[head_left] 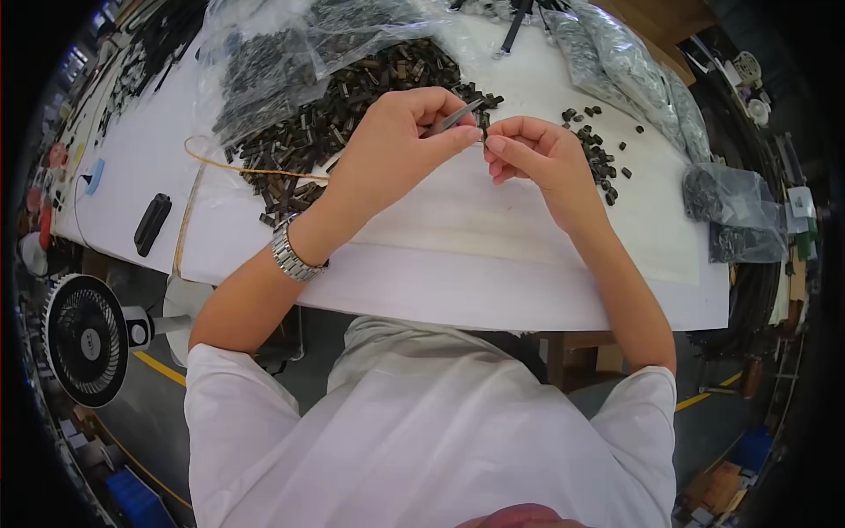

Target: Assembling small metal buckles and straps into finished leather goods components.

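Over table [493, 273] (front edge [554, 326] bare), left hand [407, 145] gripping metal tool [458, 114], right hand [541, 157] pinching dark piece [485, 121]

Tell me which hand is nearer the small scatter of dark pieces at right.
Right. The right hand is just left of the small scatter of dark pieces; the left hand is farther left, beyond the right hand.

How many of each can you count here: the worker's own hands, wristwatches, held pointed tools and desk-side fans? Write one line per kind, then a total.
Hands: 2, the left hand and the right hand
Wristwatch: 1
Pointed metal tool: 1
Fan: 1
Total: 5
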A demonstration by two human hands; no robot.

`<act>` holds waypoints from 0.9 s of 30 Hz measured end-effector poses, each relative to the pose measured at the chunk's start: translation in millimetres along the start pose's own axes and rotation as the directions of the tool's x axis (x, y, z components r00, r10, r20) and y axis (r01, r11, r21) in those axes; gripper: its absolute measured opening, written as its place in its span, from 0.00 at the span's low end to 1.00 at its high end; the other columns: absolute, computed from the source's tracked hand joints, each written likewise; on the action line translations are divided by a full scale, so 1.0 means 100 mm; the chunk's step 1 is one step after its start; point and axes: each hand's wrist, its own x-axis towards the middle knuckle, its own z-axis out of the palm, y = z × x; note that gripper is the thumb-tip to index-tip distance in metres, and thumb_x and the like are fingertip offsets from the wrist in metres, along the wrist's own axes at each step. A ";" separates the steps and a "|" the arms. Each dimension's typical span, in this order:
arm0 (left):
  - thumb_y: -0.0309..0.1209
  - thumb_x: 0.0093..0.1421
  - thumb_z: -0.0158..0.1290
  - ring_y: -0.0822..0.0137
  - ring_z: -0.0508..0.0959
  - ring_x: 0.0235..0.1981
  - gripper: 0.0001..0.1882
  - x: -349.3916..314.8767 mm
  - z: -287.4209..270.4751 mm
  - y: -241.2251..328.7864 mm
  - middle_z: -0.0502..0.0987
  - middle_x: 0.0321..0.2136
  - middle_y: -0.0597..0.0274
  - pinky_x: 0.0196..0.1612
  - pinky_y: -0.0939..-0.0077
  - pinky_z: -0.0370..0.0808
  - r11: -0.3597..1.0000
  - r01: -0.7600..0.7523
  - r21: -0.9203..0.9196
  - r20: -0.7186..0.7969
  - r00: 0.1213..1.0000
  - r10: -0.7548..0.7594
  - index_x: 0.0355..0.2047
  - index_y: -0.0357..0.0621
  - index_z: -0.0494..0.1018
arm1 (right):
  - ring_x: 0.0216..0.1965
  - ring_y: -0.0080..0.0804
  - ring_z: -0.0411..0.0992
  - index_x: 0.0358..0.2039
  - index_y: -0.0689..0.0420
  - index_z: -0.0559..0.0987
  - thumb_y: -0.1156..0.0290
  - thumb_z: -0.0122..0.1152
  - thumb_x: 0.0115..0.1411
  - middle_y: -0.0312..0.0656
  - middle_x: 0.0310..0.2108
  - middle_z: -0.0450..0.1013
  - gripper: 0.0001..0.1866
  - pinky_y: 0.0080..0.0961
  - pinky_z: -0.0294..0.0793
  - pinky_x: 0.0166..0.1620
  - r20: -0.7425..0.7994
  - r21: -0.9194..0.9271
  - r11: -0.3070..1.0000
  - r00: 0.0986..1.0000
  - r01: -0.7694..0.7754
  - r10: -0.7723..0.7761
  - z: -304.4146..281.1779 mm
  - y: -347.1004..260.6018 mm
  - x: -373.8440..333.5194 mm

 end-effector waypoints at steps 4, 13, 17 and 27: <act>0.32 0.64 0.64 0.85 0.63 0.24 0.10 -0.02 0.06 0.04 0.71 0.22 0.77 0.26 0.83 0.60 0.990 -0.095 0.106 0.012 0.995 0.095 0.40 0.38 0.81 | 0.35 0.23 0.79 0.43 0.61 0.82 0.66 0.68 0.67 0.37 0.36 0.80 0.12 0.22 0.82 0.43 0.021 0.236 0.972 1.000 -0.023 0.018 0.05 0.01 -0.04; 0.29 0.64 0.63 0.86 0.62 0.17 0.09 0.02 0.02 0.02 0.73 0.22 0.74 0.19 0.87 0.53 0.978 0.035 -0.208 0.107 0.994 -0.013 0.41 0.35 0.79 | 0.35 0.20 0.78 0.43 0.58 0.82 0.65 0.64 0.70 0.34 0.35 0.80 0.09 0.23 0.82 0.44 0.190 0.434 0.883 0.976 -0.178 0.104 -0.04 0.10 -0.04; 0.27 0.64 0.63 0.87 0.62 0.16 0.10 0.01 0.00 0.04 0.76 0.22 0.72 0.17 0.87 0.52 0.928 0.104 -0.357 0.178 0.983 -0.041 0.42 0.35 0.78 | 0.35 0.19 0.78 0.43 0.57 0.82 0.65 0.64 0.71 0.33 0.35 0.80 0.09 0.23 0.82 0.44 0.243 0.487 0.846 0.964 -0.218 0.109 -0.03 0.11 -0.06; 0.26 0.60 0.62 0.86 0.65 0.23 0.07 0.00 0.04 -0.06 0.76 0.24 0.73 0.25 0.85 0.61 0.997 -0.071 0.009 0.128 0.989 0.069 0.35 0.37 0.77 | 0.34 0.20 0.78 0.42 0.59 0.81 0.67 0.66 0.69 0.35 0.34 0.81 0.09 0.21 0.81 0.42 0.107 0.343 0.932 0.990 -0.120 0.088 0.06 0.09 -0.10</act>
